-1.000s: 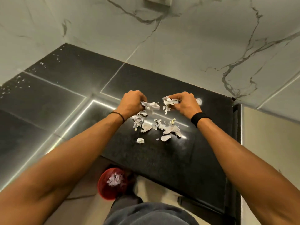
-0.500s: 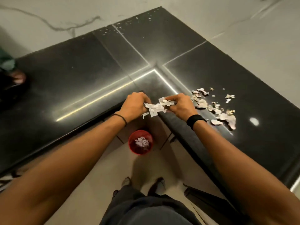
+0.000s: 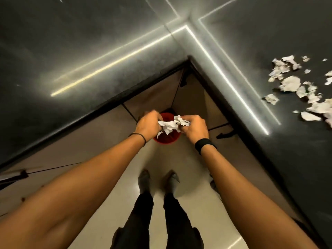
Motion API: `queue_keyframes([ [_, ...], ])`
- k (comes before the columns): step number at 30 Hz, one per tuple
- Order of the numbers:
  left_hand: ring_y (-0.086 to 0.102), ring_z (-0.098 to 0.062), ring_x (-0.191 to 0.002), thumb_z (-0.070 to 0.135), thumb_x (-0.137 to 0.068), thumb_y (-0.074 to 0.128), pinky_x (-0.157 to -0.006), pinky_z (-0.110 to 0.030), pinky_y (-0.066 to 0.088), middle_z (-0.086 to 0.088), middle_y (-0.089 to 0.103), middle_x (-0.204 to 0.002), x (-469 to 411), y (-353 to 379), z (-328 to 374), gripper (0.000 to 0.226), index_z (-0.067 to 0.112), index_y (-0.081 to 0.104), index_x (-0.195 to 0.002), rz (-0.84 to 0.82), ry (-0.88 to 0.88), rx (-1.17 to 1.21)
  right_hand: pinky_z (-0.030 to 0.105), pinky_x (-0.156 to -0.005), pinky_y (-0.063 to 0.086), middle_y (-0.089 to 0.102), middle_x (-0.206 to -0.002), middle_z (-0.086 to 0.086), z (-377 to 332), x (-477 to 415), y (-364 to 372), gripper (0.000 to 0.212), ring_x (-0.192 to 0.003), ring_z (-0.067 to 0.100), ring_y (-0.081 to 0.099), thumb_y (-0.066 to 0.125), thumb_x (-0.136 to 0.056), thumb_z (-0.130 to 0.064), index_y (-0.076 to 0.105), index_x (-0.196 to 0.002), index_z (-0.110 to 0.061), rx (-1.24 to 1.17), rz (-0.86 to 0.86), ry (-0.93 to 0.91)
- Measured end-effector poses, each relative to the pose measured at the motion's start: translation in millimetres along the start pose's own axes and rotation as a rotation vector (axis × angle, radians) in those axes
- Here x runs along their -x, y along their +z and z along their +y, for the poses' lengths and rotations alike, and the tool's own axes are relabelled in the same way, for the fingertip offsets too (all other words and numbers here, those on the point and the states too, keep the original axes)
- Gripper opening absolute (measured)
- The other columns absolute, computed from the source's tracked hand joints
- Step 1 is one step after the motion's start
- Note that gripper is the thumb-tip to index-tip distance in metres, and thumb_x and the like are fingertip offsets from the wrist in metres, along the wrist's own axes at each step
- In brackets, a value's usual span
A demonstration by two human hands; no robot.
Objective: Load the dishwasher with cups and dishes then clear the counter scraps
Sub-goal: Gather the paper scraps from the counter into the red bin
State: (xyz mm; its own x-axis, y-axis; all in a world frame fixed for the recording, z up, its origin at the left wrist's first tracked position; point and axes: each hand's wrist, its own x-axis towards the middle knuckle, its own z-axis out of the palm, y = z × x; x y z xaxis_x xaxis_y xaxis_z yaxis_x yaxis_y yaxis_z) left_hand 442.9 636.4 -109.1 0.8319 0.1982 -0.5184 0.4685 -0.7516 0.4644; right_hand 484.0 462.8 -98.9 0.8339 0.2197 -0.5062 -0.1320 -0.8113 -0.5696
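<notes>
My left hand (image 3: 148,125) and my right hand (image 3: 195,129) are side by side, each gripping a bunch of crumpled white paper scraps (image 3: 170,125). Both hands hover directly above a red bin (image 3: 166,139) that stands on the floor in the inner corner of the counter. The hands and the paper hide most of the bin's opening. More white scraps (image 3: 294,85) lie scattered on the black counter (image 3: 269,42) at the far right.
The L-shaped black counter wraps round the corner, its edge (image 3: 107,103) running left and right of the bin. Beige cabinet fronts (image 3: 156,94) stand behind the bin. My legs and feet (image 3: 158,182) are on the pale floor below my arms.
Both hands carried the scraps off the counter and down over the red bin. The view swung from the counter top to the floor corner.
</notes>
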Motion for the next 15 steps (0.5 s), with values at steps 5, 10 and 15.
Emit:
queue_keyframes([
  [5, 0.066, -0.031, -0.106, 0.024, -0.081, 0.077, -0.086, -0.034, 0.052, -0.01, 0.073, -0.11, -92, 84, -45, 0.028, 0.013, 0.074, -0.106, 0.074, -0.022, 0.032, 0.03, -0.076, 0.046, 0.07, -0.113, 0.01, 62, -99, 81, 0.025, -0.107, 0.028, 0.065, 0.064, -0.094, -0.025, 0.07, -0.113, -0.011, 0.01, 0.012, 0.113],
  [10, 0.058, -0.031, -0.121, 0.028, -0.084, 0.073, -0.097, -0.038, 0.046, -0.009, 0.064, -0.13, -147, 146, -70, 0.041, 0.015, 0.068, -0.123, 0.005, -0.021, 0.005, 0.028, -0.078, 0.045, 0.07, -0.117, 0.01, 104, -155, 128, 0.027, -0.11, 0.028, 0.064, 0.065, -0.092, -0.022, 0.07, -0.117, -0.014, -0.002, -0.076, 0.081],
  [15, 0.056, -0.031, -0.126, 0.03, -0.076, 0.083, -0.102, -0.04, 0.046, -0.009, 0.062, -0.135, -159, 169, -94, 0.061, 0.016, 0.062, -0.131, 0.016, -0.051, 0.126, 0.046, -0.096, 0.051, 0.07, -0.116, 0.013, 124, -173, 151, 0.031, -0.109, 0.03, 0.065, 0.064, -0.09, -0.018, 0.069, -0.119, -0.011, -0.065, -0.091, 0.097],
])
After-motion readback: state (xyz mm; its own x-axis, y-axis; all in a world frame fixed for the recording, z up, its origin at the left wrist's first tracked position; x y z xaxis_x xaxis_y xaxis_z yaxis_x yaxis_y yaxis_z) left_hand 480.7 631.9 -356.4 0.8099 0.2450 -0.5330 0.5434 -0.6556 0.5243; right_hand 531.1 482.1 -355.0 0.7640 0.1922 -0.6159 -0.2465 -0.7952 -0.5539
